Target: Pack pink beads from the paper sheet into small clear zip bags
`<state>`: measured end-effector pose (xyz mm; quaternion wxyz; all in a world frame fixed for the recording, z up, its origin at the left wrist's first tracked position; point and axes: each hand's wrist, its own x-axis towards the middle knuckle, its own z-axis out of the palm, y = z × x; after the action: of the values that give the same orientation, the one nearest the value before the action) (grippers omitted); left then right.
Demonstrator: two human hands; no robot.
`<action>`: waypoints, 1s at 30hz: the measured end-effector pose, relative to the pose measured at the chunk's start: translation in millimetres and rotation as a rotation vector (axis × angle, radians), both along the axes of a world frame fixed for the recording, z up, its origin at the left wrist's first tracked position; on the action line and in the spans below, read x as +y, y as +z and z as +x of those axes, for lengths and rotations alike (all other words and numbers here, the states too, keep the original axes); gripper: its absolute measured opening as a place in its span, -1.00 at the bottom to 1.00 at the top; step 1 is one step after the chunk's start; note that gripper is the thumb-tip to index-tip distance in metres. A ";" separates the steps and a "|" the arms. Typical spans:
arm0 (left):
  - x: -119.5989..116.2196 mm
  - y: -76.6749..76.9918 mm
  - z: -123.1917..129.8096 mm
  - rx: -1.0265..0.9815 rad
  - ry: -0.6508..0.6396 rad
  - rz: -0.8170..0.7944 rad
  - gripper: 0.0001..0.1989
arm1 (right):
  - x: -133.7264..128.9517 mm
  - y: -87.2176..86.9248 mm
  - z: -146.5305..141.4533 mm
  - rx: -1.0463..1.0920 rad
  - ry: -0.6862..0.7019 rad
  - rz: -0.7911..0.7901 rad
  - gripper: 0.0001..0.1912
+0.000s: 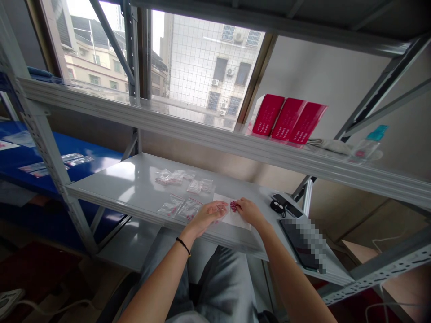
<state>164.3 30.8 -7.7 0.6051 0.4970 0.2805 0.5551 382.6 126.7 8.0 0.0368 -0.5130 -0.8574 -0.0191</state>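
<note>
Half-curled grips, left hand (206,218) and right hand (249,212), at clustered red beads (233,206) on matte white paper (233,218), any hold unclear.

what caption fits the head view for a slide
Left hand, right hand at red beads on white paper beside plastic bags on metal shelf

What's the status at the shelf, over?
Right hand at red beads, on white paper. Left hand beside them. Small plastic zip bags lie left of the paper.
</note>
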 end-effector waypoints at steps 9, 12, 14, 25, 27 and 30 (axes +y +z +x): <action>0.5 -2.6 -0.8 0.010 -0.022 0.011 -0.52 | -12.7 19.3 5.3 0.176 0.009 0.031 -0.76; 0.3 -2.2 -0.2 -0.007 -0.020 0.006 -0.52 | -26.7 40.6 2.4 0.280 0.032 0.048 -0.71; -0.1 -1.4 0.5 -0.014 -0.010 0.014 -0.53 | -40.7 57.1 -5.9 0.401 0.091 0.037 -0.67; -1.7 -0.9 -2.0 -0.108 -0.057 0.060 -0.53 | -79.6 78.8 -35.9 0.645 0.482 -0.108 -0.70; -7.1 -0.6 -2.5 -0.136 -0.092 0.064 -0.50 | -81.5 76.1 -31.2 0.620 0.488 -0.162 -0.73; -20.3 0.4 -2.3 -0.127 -0.137 0.060 -0.47 | -91.3 76.0 -27.8 0.624 0.490 -0.230 -0.76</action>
<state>162.0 10.5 -7.3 0.6429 0.4968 0.1903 0.5510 354.7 35.4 84.0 0.2411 -0.2756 -0.8984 0.2426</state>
